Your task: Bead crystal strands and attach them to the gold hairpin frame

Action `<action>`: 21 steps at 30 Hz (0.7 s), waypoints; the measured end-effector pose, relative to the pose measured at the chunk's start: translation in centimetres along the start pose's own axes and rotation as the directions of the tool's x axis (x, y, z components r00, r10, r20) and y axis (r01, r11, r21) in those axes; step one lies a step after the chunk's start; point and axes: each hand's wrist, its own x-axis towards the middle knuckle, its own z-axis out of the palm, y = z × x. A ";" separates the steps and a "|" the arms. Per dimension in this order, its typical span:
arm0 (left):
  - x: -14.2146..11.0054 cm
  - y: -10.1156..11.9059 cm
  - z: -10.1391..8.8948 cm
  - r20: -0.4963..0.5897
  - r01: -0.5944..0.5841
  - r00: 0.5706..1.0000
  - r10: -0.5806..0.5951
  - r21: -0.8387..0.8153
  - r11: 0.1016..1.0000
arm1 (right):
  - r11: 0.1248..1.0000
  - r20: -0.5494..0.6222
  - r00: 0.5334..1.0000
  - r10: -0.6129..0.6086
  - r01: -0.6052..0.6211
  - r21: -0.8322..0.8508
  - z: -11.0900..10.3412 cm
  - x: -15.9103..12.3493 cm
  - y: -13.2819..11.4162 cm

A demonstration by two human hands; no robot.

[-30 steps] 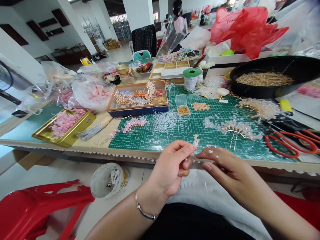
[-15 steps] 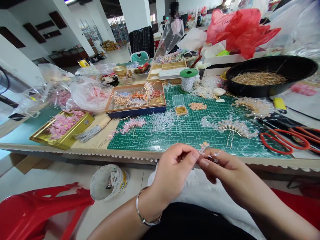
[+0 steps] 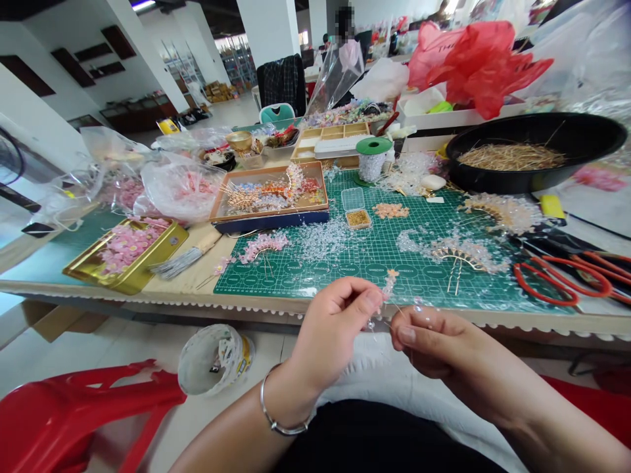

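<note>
My left hand, a bangle at its wrist, pinches a small beaded spray by its lower end. Clear beads and a pale orange flower at the tip make up the spray. From it a thin wire runs across to my right hand, whose thumb and forefinger are closed on it. A few clear beads lie against the right fingers, and some hang below the left fingertips. Both hands are over the front edge of the green cutting mat. Beyond them lie loose clear beads and pale orange flower pieces.
Right of my hands are a beaded hairpin and red-handled scissors. A black basin of gold pins stands behind. Leftward are a gold tin of pink flowers, a wire bundle and a hairpiece box. A bucket stands below.
My hands have moved apart, the left one leftward and slightly up with the spray. The wire between them now shows stretched out, and the flower tip stands further left.
</note>
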 end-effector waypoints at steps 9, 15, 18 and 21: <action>0.0 -0.2 -1.0 -0.045 -0.331 0.915 0.402 0.485 0.809 | 0.991 -0.117 0.984 -0.137 0.135 -0.026 -0.3 -1.0 0.3; -1.6 1.2 -0.5 0.107 -0.355 0.930 0.351 0.506 0.786 | 0.786 -0.122 0.906 -0.404 0.276 -0.553 0.4 -1.0 0.0; -1.2 1.0 0.1 0.158 -0.094 0.986 0.053 0.269 0.958 | 0.570 0.071 0.870 -0.488 0.379 -0.729 0.6 -1.0 0.4; -0.6 0.4 0.5 0.145 0.119 0.984 -0.107 -0.074 0.990 | 0.342 0.165 0.846 -0.508 0.373 -0.862 0.5 -1.0 1.2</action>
